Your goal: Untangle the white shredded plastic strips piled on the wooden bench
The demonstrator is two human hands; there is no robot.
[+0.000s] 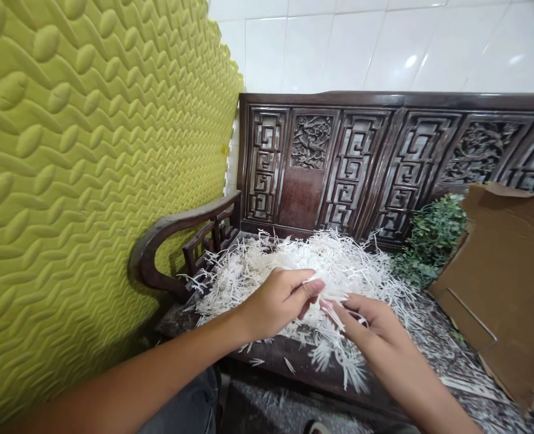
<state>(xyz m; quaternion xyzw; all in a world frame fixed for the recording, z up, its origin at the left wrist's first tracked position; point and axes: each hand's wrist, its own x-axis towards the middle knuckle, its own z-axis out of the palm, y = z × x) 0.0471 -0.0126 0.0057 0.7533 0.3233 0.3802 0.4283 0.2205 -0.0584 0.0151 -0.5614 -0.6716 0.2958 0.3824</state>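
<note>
Grip closing on thin white strands [334,314], left [289,296] and right [370,322] hands pinching close together over the white pile [258,271] on the bench [289,364]; best kept light, stems aligned.

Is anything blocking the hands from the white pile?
Nothing visible is. The left hand and right hand pinch white strands right over the pile; the cardboard is off to the right.

Yellow-green matting [113,150] stands beside a carved dark bench [301,202] bearing green foliage [430,241] and brown cardboard [515,271].
</note>
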